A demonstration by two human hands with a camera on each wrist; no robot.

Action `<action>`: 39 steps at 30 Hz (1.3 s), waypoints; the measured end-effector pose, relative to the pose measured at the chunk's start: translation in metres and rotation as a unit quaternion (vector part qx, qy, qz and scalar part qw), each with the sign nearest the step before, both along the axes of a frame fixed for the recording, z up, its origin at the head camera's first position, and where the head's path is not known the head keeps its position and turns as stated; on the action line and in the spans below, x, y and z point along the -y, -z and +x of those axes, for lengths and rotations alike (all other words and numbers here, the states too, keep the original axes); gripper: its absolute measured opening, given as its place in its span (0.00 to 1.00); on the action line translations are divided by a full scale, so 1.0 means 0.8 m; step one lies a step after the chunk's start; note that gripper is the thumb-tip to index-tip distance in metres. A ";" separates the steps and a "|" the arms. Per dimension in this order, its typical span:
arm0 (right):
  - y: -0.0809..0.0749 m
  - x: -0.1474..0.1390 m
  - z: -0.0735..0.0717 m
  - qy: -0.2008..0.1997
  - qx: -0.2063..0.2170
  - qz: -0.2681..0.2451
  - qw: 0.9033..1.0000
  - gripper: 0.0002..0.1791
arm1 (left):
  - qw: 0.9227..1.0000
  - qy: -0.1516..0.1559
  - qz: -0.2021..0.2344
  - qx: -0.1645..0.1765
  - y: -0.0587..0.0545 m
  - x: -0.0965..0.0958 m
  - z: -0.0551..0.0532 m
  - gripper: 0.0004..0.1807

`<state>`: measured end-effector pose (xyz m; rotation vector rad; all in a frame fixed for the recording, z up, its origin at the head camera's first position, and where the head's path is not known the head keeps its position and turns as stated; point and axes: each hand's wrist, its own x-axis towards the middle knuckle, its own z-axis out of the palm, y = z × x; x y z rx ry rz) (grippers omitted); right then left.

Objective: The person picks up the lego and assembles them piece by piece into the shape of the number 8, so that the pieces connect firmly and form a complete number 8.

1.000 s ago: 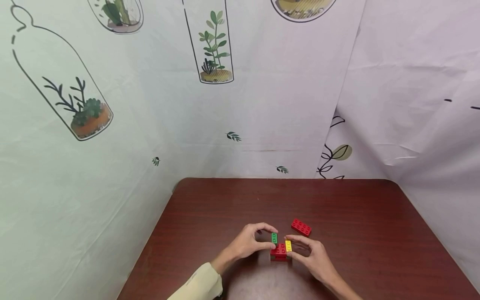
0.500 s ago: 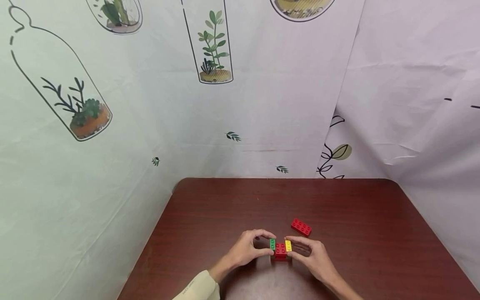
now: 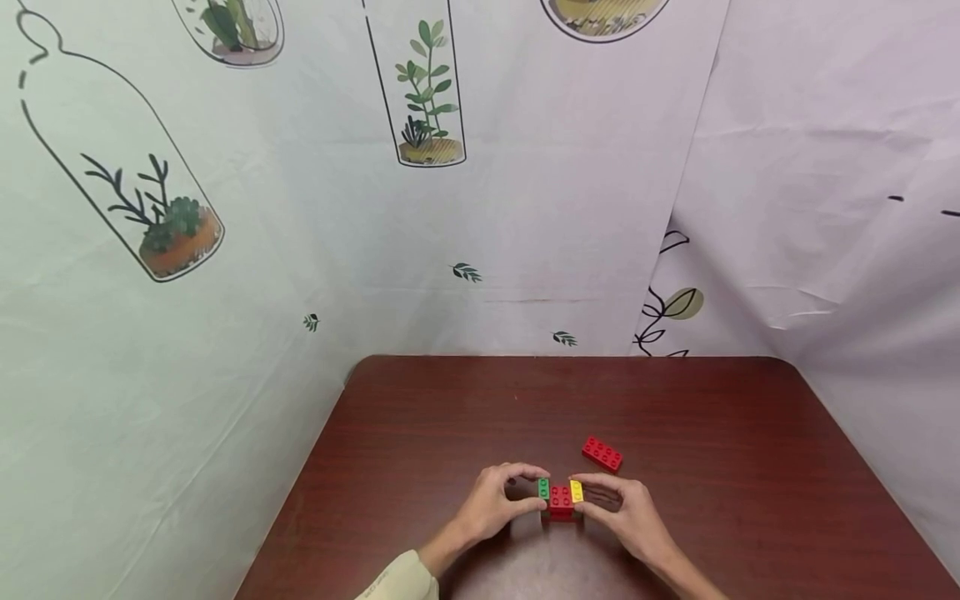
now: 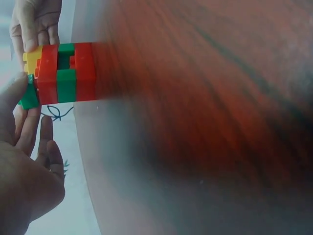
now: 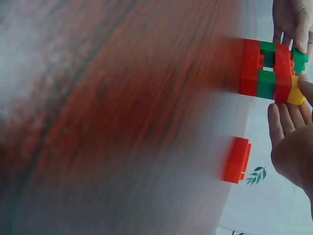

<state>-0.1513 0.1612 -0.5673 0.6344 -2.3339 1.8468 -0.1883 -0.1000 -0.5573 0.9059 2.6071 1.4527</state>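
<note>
Left hand [image 3: 489, 502] pinches the green brick [image 3: 543, 489], now moved left on the stack [image 3: 561, 502], so it faces the yellow brick [image 3: 577, 492] the right hand [image 3: 628, 512] pinches.

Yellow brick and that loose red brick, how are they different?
The yellow brick shows two studs; the loose red brick shows eight and is longer. The right hand pinches the yellow brick atop the stack; the loose red brick lies on the table, untouched. Both have their studs facing up.
</note>
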 end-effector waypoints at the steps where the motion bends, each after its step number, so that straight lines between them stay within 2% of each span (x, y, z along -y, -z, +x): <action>1: 0.000 0.000 0.000 -0.001 0.002 -0.001 1.000 0.21 | 1.000 -0.004 0.001 0.000 0.001 -0.001 0.001 0.19; 12: 0.007 -0.002 -0.006 -0.009 -0.001 0.001 1.000 0.19 | 0.999 -0.039 0.013 -0.019 0.011 -0.003 0.011 0.19; 20: 0.012 -0.004 -0.009 -0.017 0.004 -0.004 1.000 0.18 | 0.998 -0.045 0.030 -0.045 0.019 -0.004 0.016 0.20; 26: 0.017 -0.005 -0.011 -0.008 0.014 0.000 1.000 0.19 | 0.996 -0.045 0.039 -0.062 0.024 -0.003 0.018 0.20; 35: 0.020 -0.004 -0.009 -0.002 -0.003 -0.009 1.000 0.18 | 0.991 -0.041 0.027 -0.126 0.031 -0.003 0.018 0.21; 39: 0.021 -0.002 -0.007 0.007 -0.003 -0.016 1.000 0.19 | 0.989 -0.041 0.013 -0.142 0.033 -0.003 0.016 0.21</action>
